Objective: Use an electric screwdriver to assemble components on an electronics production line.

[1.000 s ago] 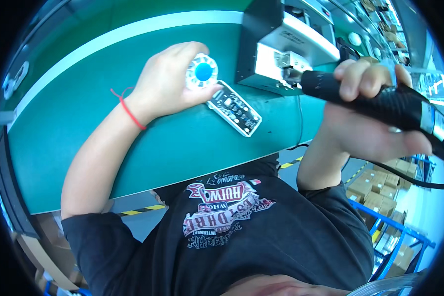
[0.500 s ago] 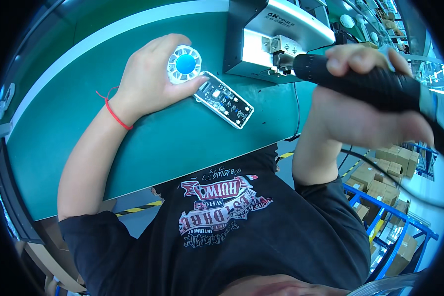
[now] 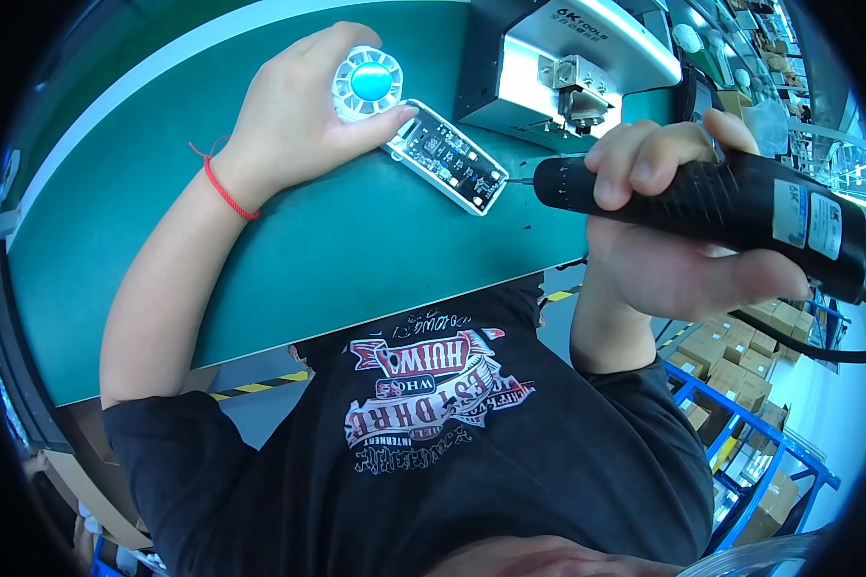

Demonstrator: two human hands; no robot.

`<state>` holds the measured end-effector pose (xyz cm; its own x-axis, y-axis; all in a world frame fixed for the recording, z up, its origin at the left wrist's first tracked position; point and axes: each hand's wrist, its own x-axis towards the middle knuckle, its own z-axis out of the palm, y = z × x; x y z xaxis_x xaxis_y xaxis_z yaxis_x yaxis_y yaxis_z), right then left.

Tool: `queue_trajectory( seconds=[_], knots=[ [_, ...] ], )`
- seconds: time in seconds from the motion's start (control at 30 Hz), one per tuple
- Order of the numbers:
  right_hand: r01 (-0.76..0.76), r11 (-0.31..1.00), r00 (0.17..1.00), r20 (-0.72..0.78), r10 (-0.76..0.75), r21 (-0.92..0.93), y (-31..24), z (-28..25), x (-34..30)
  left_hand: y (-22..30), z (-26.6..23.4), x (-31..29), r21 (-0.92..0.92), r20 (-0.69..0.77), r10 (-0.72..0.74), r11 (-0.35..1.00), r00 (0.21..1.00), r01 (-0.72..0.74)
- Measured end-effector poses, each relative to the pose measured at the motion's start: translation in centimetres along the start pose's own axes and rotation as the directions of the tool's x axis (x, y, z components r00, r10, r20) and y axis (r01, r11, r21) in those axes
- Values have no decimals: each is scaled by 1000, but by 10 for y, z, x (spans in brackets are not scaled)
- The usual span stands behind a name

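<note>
My left hand (image 3: 293,111) is closed round the round, spoked end of a small white device, which has a blue disc (image 3: 370,82) at its middle. The device's long body lies toward the right with a black circuit board (image 3: 443,154) exposed in its white casing. In my right hand (image 3: 654,269) is a black electric screwdriver (image 3: 731,192), fingers wrapped over its barrel. Its thin bit points left and appears to meet the right end of the board; whether a screw sits on the tip is too small to tell.
A silver and black screw feeder (image 3: 597,58) stands at the back right of the green table (image 3: 356,260). Small dark bits lie near the device. A cable trails from the screwdriver's rear. Cardboard boxes (image 3: 731,356) sit on a blue rack (image 3: 789,442) at the right.
My right hand has brought the screwdriver away from the feeder, left and down to the circuit board's end. The device and my left hand appear slightly higher in view.
</note>
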<state>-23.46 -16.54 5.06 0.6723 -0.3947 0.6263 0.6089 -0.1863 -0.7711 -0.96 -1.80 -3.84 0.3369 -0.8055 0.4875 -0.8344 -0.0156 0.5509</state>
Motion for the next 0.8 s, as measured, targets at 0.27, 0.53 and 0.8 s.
queue_trajectory(
  seconds=[0.27, 0.53, 0.8],
  knots=[
    [2, 1000, 1000, 22, -3, 24, 9, -2, 0, 0, -2, 0, 17, 27, -7, 1000, 1000, 6],
    [-33, 997, 992, 122, 25, 63, 19, -6, 2, 1, -2, 5, -14, -18, 108, 994, 994, -108],
    [109, 993, 994, 25, -110, 39, -21, -17, 16, 2, -2, 4, 36, -3, 56, 998, 998, -56]
  ],
)
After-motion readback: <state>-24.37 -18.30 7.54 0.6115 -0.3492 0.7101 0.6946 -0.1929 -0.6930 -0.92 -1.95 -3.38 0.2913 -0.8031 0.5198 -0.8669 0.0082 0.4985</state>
